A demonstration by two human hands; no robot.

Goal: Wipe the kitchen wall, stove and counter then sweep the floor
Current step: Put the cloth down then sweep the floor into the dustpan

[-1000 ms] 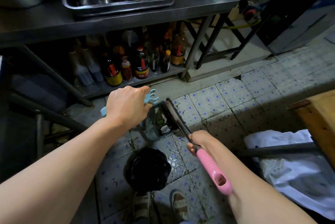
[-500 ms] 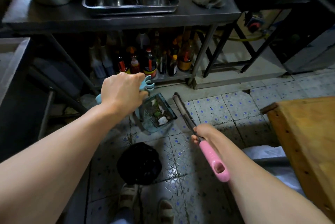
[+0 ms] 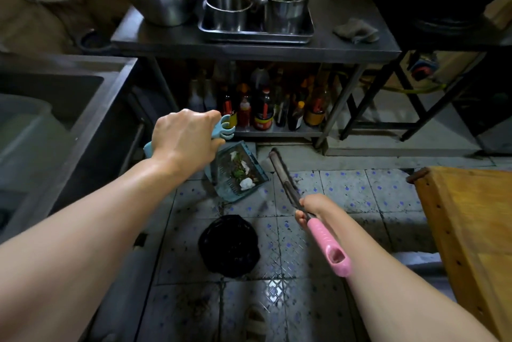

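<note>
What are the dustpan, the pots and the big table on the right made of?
Dustpan: probably plastic, pale blue and see-through with moulded ribs.
Pots: metal, likely steel, grey and shiny with reflections.
Table: wood, orange-brown, with grain lines showing.

Both bare forearms reached in from the lower corners of the frame. The left hand [image 3: 186, 140], left of centre, was fisted knuckles-up around a handle. The right hand [image 3: 311, 207], lower and right of centre, curled its fingers around another handle.
</note>
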